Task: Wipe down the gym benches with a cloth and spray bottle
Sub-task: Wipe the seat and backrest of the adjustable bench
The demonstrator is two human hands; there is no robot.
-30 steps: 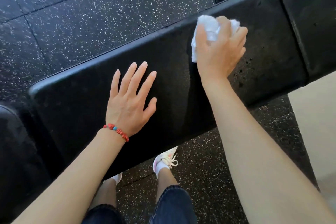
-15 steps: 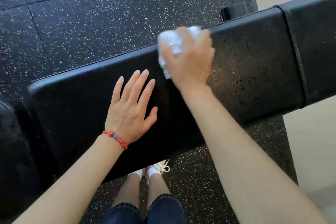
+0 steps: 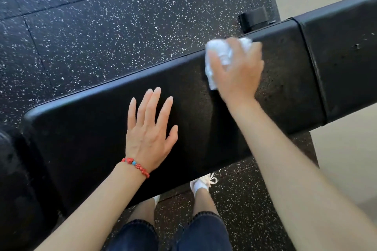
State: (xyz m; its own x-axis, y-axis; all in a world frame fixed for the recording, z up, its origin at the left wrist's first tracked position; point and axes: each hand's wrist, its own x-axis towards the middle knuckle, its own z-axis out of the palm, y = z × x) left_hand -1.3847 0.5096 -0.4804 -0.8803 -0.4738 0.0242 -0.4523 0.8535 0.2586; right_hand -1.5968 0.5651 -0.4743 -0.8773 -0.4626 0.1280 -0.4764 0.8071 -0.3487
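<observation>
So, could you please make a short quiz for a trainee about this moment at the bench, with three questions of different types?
1. True or false: the left hand lies flat with straight fingers on the black bench pad.
2. Multiple choice: what does the right hand grip? A) a spray bottle B) a white cloth C) nothing
3. Fill the gap: the red bead bracelet is on the ___ wrist.

Key:
1. True. The palm is down and it holds nothing.
2. B. The cloth is crumpled under the fingers, near the far edge of the pad. No spray bottle is in view.
3. Left.
</observation>
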